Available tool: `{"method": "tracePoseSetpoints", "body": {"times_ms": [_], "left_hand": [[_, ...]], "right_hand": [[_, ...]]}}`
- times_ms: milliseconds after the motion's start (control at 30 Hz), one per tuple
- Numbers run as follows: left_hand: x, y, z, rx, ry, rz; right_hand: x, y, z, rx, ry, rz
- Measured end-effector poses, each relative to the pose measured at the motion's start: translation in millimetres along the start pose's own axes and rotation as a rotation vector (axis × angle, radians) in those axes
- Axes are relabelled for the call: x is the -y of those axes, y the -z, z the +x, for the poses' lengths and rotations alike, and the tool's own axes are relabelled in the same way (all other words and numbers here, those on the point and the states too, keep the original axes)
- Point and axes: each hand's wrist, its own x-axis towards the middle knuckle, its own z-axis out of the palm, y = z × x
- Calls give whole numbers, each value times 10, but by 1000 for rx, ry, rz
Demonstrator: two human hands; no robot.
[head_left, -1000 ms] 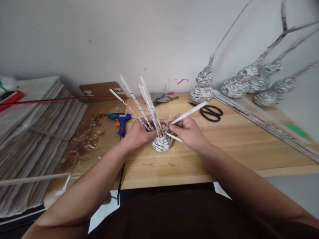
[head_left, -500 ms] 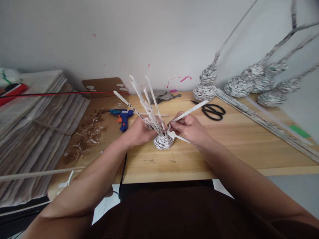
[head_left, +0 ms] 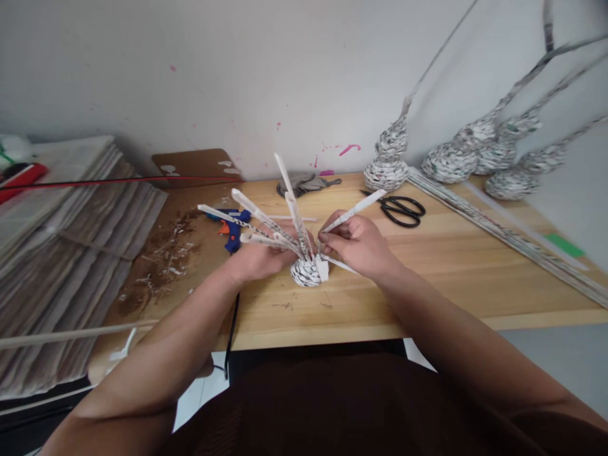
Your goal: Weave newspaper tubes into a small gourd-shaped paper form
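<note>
A small round woven paper ball (head_left: 304, 273) rests on the wooden table, with several rolled paper tubes (head_left: 295, 218) fanning up and to the left from its top. My left hand (head_left: 261, 258) is closed around the left and back of the ball and the tube bases; its fingertips are partly hidden. Between thumb and fingers, my right hand (head_left: 356, 240) pinches one paper tube (head_left: 356, 210) that points up to the right. A short white flap (head_left: 323, 269) hangs over the ball's right side, and another tube end pokes out below my right hand.
A blue glue gun (head_left: 232, 231) lies behind my left hand. Black scissors (head_left: 403, 211) and finished woven paper gourds (head_left: 386, 172) are at the back right, near a bundle of long paper tubes (head_left: 503, 234). Stacked newspapers (head_left: 61, 253) fill the left side. A grey glove (head_left: 306, 183) lies by the wall.
The upright tubes have spread and tilted further left and down. The white flap has folded down over the ball's side. My right hand keeps its pinch, and the view has shifted slightly.
</note>
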Motion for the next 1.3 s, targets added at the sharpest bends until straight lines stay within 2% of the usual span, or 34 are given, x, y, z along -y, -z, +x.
{"method": "tracePoseSetpoints", "body": {"times_ms": [100, 233, 467, 600, 733, 900, 1000, 1167, 1300], "left_hand": [[-32, -34, 22, -33, -24, -87], [-43, -86, 30, -96, -23, -138], [-7, -139, 10, -176, 143, -204], [-38, -137, 33, -154, 156, -196], [-19, -118, 62, -120, 87, -186], [48, -110, 76, -35, 57, -164], [56, -132, 72, -40, 56, -164], [105, -145, 66, -139, 115, -250], [153, -122, 64, -276, 201, -283]], "right_hand": [[1, -23, -9, -11, -2, 13], [-23, -49, -30, -1, 71, 65], [-72, -52, -74, 37, 194, 22], [-60, -54, -85, -35, 318, -94], [-43, -67, -93, -106, 415, -181], [-80, -103, -73, -110, 463, -199], [-103, -120, -56, -68, 463, -146], [-71, -53, -72, -70, 417, -69], [-24, 22, -117, -33, 525, -308]]}}
